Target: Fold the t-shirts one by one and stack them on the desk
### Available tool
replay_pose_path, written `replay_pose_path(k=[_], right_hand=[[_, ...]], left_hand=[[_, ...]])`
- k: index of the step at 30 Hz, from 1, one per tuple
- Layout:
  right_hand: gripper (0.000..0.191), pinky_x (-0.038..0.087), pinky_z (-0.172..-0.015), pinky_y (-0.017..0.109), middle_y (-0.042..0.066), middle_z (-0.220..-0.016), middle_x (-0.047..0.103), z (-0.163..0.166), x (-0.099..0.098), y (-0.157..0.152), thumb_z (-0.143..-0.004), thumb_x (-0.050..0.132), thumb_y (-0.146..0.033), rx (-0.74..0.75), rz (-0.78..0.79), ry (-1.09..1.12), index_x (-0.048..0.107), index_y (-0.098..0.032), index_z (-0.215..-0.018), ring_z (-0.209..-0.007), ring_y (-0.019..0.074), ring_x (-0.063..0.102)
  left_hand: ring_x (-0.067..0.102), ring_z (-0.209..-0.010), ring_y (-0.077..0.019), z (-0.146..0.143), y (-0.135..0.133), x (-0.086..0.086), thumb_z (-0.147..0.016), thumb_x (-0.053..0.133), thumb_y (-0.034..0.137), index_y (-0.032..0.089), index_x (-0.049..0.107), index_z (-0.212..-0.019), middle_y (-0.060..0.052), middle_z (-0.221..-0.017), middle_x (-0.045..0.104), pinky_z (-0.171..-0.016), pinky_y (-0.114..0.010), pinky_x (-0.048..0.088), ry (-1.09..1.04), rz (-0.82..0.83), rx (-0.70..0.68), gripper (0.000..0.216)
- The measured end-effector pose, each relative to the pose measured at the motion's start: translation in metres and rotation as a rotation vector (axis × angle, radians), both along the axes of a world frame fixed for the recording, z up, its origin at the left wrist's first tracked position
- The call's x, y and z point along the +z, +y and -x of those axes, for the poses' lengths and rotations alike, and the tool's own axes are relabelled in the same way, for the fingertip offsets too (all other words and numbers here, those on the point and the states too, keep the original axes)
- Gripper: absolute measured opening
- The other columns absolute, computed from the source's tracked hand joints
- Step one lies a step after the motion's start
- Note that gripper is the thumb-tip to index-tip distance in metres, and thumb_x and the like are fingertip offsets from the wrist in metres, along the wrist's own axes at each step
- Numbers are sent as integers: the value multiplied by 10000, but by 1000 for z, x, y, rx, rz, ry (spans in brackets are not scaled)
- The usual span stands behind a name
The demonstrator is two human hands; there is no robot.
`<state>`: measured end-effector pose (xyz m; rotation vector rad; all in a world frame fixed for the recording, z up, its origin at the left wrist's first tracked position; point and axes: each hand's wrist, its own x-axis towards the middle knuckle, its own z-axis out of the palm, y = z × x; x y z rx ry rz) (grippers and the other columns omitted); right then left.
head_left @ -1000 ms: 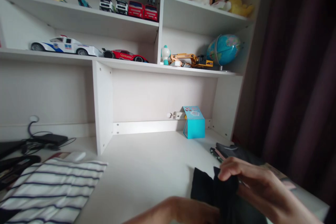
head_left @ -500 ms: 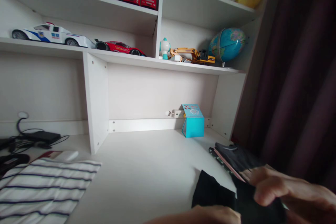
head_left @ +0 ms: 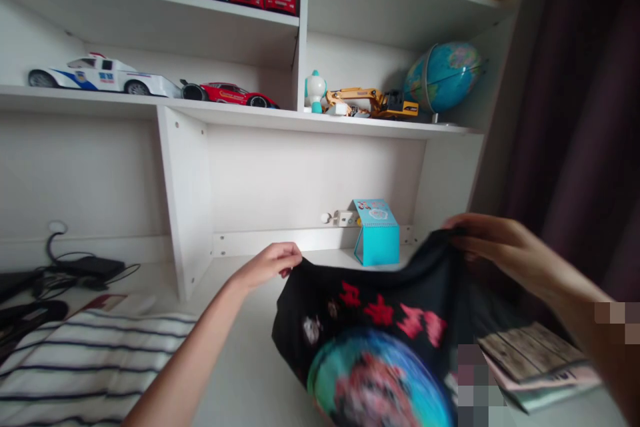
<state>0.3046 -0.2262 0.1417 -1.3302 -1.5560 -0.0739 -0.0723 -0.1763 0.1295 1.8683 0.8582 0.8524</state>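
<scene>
A black T-shirt with red lettering and a round, colourful print hangs spread between my hands above the desk. My left hand pinches its upper left corner. At its upper right edge, my right hand is closed on the cloth, higher than the left. The lower part of the shirt is blurred and runs out of the bottom of the view. Beneath my right forearm lies a stack of folded clothes, partly hidden by the arm and the shirt.
A striped white cloth lies on the desk at left, with a black adapter and cables behind it. The blue desk calendar stands behind the shirt. Toy cars, a toy excavator and a globe sit on shelves above.
Both hands have risen from the desk's front right and moved apart. The black T-shirt, bunched low before, is now lifted and spread with its print showing.
</scene>
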Motion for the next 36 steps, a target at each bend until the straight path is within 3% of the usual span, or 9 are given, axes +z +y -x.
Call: replay_pose_path(k=[3,5,8,11,16,19,24,29,36], right_hand=[[109,381,-453,218,-41,-460,528,15,25,45,-700,558,-120,-3,110,-66,645,-159,-753,-433,102,508],[181,417,-504,219,-21,-572,594,29,42,58,-685,512,-111,-62,-106,48,625,-173,-812,-530,127,589],[177,469,-566,220,8,-813,633,42,55,47,-707,509,-168,32,-423,264,570,-205,-870,-674,146,652],[181,491,-574,230,-4,-769,625,37,37,14,-710,597,-292,101,-377,280,535,-220,-864,-678,165,658],[288,518,-625,278,33,-793,664,-6,-40,-36,-744,578,-444,276,377,-59,576,-220,-924,-723,210,649],[306,514,-649,290,49,-825,658,-25,-79,-41,-804,499,-464,348,688,-178,603,-207,-932,-709,196,631],[308,476,-791,321,74,-979,632,19,-115,-15,-846,398,-417,345,642,-282,587,-204,-964,-878,199,604],[428,335,-983,377,114,-1288,460,84,-154,7,-805,474,-376,277,626,-504,515,-195,-1190,-1182,259,424],[449,418,-800,279,71,-909,606,67,-172,-6,-644,332,9,66,705,-566,588,-166,-968,-854,173,583]], left_hand=[[551,-537,-106,-5,43,-8,-674,579,375,168,477,-684,68,-553,424,-547,-208,366,-245,-30,375,232],[635,-693,-148,-3,54,7,-684,581,394,174,457,-734,57,-627,469,-642,-216,415,-474,-164,481,257],[642,-862,-189,9,37,39,-722,573,424,186,463,-806,41,-719,533,-782,-263,434,-554,-414,446,275],[636,-832,-188,31,5,48,-762,548,393,184,522,-797,20,-737,598,-792,-278,441,-200,-470,328,213],[631,-807,-176,75,-13,3,-751,532,310,201,621,-927,-6,-888,679,-755,-249,462,511,-106,-46,226],[636,-813,-187,77,0,-31,-738,526,298,194,622,-1017,-28,-909,691,-742,-254,471,727,-12,-62,312],[567,-1032,-207,11,19,-86,-821,430,315,198,602,-1098,-66,-1122,623,-901,-294,408,667,-259,6,346],[46,-1343,-312,-29,27,-137,-834,395,488,224,228,-1397,-105,-1483,85,-1033,-529,174,856,-127,61,644],[87,-1323,-371,31,38,-129,-613,581,634,295,220,-1392,-91,-1482,63,-1019,-496,226,1065,55,72,923]])
